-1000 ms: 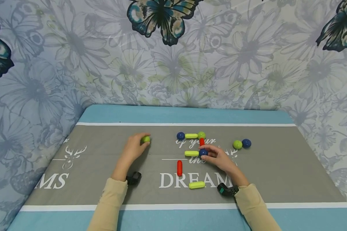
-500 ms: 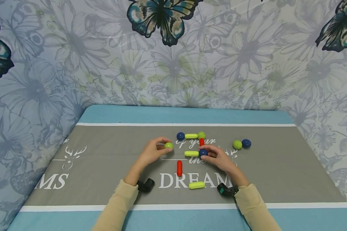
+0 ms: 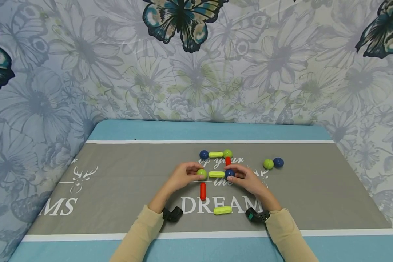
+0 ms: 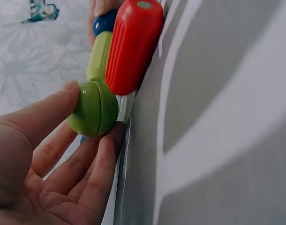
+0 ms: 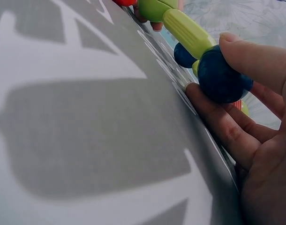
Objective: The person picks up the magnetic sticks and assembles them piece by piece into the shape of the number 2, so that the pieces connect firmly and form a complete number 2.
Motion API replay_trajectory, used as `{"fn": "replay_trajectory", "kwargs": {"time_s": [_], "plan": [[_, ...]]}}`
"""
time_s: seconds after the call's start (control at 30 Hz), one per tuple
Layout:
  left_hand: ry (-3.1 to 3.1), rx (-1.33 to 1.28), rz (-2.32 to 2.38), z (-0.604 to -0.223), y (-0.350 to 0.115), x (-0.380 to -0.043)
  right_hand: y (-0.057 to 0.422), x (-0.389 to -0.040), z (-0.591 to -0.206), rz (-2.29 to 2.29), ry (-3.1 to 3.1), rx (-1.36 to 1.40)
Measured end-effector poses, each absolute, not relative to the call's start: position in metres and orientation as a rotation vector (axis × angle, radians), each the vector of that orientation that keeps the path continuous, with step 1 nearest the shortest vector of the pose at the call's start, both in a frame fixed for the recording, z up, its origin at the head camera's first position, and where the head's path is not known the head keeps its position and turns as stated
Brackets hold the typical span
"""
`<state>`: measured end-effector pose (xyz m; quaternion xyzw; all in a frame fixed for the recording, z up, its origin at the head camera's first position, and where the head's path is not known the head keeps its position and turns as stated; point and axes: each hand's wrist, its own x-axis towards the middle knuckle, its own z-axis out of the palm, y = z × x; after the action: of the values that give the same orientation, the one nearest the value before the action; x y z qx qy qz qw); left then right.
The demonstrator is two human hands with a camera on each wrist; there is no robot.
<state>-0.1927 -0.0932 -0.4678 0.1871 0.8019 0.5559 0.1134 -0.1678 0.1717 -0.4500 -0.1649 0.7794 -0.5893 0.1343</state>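
Observation:
My left hand [image 3: 185, 176] pinches a green ball [image 4: 92, 108] between thumb and fingers, right at the left end of a yellow-green rod [image 3: 217, 174]. At that rod's right end, my right hand [image 3: 247, 179] grips a blue ball [image 5: 222, 76] with thumb and fingers. Beyond the blue ball a red rod [image 3: 228, 161] runs back to another green ball [image 3: 227, 153]. From there a second yellow-green rod [image 3: 215, 155] leads left to another blue ball [image 3: 204, 155]. A loose red rod [image 3: 203, 191] lies just in front of my left hand's fingertips.
Nearer the front lies a loose yellow-green rod [image 3: 222, 210]. To the right, a green ball [image 3: 268, 164] and a blue ball [image 3: 278, 162] sit side by side. Everything rests on a grey printed mat [image 3: 330, 196] over a blue table [image 3: 216, 251], with a patterned cloth [image 3: 196, 83] behind.
My left hand has carried the green ball rightward from the left side of the mat to the end of the yellow-green rod. My right hand has stayed on the blue ball.

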Motion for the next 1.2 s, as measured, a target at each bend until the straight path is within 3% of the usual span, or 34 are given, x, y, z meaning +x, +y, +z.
{"fn": "replay_trajectory", "kwargs": {"time_s": [0.5, 0.8, 1.2], "plan": [[2.306, 0.566, 1.607, -0.469, -0.090, -0.192, 0.179, -0.180, -0.481, -1.781, 2.219, -0.490], [2.266, 0.598, 1.614, -0.437, -0.091, -0.178, 0.180, -0.179, -0.481, -1.797, 2.223, -0.513], [2.285, 0.551, 1.620, -0.439, -0.090, -0.177, 0.162, -0.161, -0.445, -1.645, 2.543, -0.601]]}}
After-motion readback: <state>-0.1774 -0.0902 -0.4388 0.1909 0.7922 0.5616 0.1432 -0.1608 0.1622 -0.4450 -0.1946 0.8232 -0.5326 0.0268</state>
